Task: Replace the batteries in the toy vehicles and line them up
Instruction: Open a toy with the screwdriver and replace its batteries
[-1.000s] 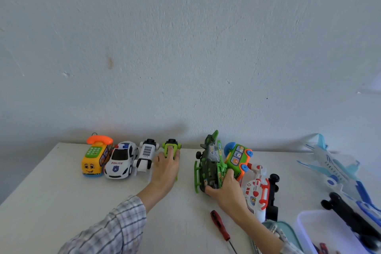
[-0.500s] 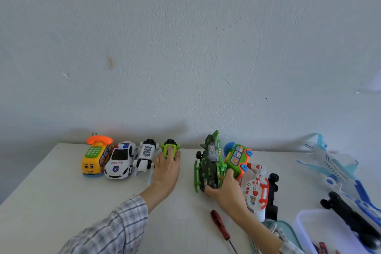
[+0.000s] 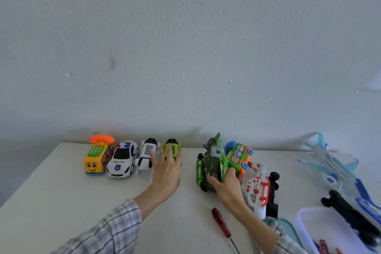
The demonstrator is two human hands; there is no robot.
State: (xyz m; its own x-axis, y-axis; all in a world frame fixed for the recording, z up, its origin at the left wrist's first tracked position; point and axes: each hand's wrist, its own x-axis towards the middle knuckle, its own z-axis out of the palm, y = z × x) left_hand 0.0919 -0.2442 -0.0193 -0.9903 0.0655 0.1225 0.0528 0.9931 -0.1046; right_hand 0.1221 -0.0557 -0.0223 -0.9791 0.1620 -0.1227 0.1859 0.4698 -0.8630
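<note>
A pale wall stands behind the white worktop (image 3: 61,202). The left hand (image 3: 166,171), fingers straight and spread, rests on the green car (image 3: 172,148), the fourth in the row. The right hand (image 3: 225,181) grips the green helicopter (image 3: 210,163); I judge it goes beside the car next.

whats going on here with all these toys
A person is lining toy vehicles up along the wall. The left hand rests flat on the small green car, fourth in a row after the yellow phone bus, police car and white car. The right hand grips the green helicopter. A red screwdriver lies nearby.
</note>
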